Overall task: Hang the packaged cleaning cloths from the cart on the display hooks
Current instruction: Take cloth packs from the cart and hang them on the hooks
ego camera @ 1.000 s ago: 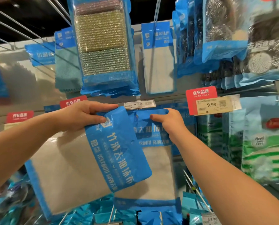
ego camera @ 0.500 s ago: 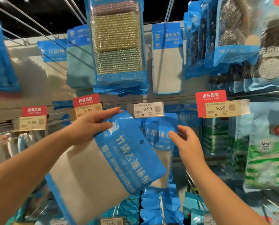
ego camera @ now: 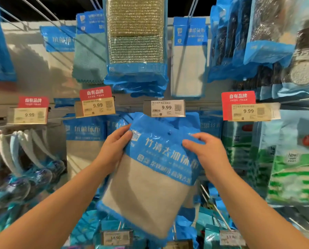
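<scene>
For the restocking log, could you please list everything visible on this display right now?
Cloth pack: one, blue header, grey cloth, held tilted under the centre price tag.
Price tags: four reading 9.99, white or cream, three with red toppers, across the middle row.
Scouring pad pack: front one gold and green, top centre.
Teal cloth pack: one, upper left.
White cloth pack: one, upper right of centre.
Steel wool packs: several, top right.
Green striped packs: several, right.
Left hand: grips the pack's left edge.
Right hand: fingers on its header.
</scene>
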